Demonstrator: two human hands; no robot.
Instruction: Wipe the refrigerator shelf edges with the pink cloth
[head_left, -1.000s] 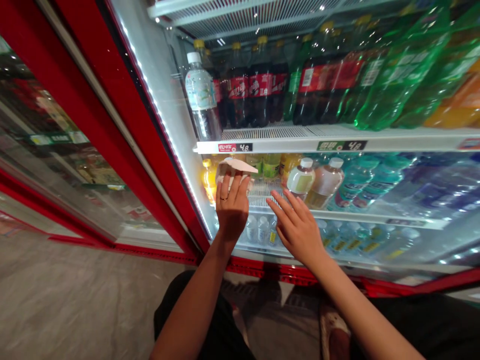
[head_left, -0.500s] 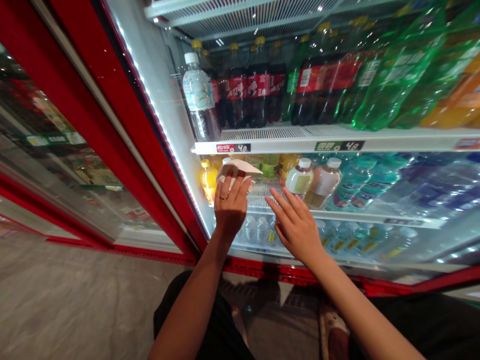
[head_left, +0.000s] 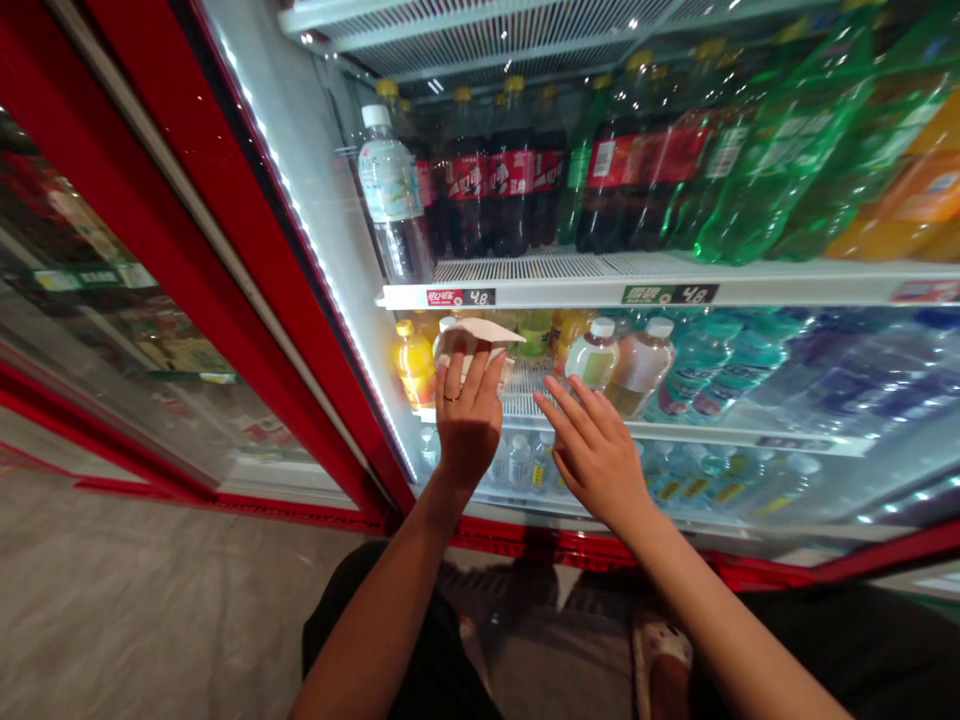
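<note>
My left hand (head_left: 471, 412), with a ring on one finger, has its fingers on a folded white cloth (head_left: 484, 332) and keeps hold of it. The cloth is in front of the fridge's second shelf; whether it is paper or fabric I cannot tell. To the right, my right hand (head_left: 596, 450) is open with fingers stretched out and nothing in it, in front of the same shelf. Beyond the hands stand a yellow juice bottle (head_left: 414, 365), a white-capped bottle (head_left: 592, 358) and another with a pinkish label (head_left: 641, 368).
The upper shelf edge (head_left: 555, 296) carries price tags, with cola bottles (head_left: 469, 180) and large green bottles (head_left: 795, 150) above it. A red door frame (head_left: 225, 250) runs down the left, beside another cabinet (head_left: 120, 290). Grey floor (head_left: 187, 600) lies below.
The view has shifted slightly, so the fridge and bottles appear a little further left. Both hands stay in nearly the same place, the left one still with the cloth.
</note>
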